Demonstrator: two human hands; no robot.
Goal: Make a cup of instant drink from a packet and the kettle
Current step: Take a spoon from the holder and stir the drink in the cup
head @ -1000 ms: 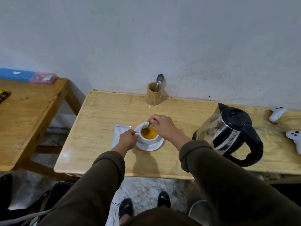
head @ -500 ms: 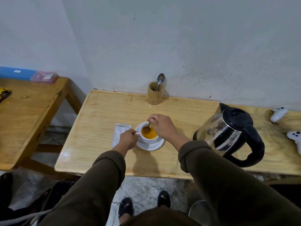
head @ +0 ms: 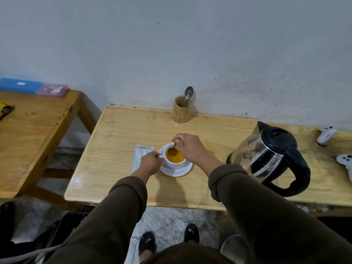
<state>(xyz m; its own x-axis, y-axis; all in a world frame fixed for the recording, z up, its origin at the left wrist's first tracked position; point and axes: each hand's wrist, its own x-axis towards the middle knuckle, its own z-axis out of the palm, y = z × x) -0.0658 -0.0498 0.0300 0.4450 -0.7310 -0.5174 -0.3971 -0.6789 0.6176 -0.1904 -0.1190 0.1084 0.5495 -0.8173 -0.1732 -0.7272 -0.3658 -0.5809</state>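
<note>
A white cup [head: 174, 164] full of orange drink stands on a white saucer [head: 182, 172] in the middle of the light wooden table [head: 114, 134]. My left hand [head: 150, 163] grips the cup's handle on its left side. My right hand [head: 189, 146] is over the cup's far rim, pinching a spoon [head: 173, 147] whose bowl dips into the drink. A flat silver packet [head: 140, 157] lies on the table just left of the saucer, partly under my left hand. The steel kettle [head: 266, 155] with black lid and handle stands to the right.
A wooden holder [head: 182, 111] with another spoon [head: 188, 93] stands at the back by the wall. Two white game controllers [head: 326, 134] [head: 345, 162] lie at the far right. A second wooden table [head: 28, 134] on the left carries boxes and a yellow toy car [head: 5, 109].
The spoon has shifted a little inside the cup as my right hand turns it. My left hand stays on the cup's handle. The view has moved slightly.
</note>
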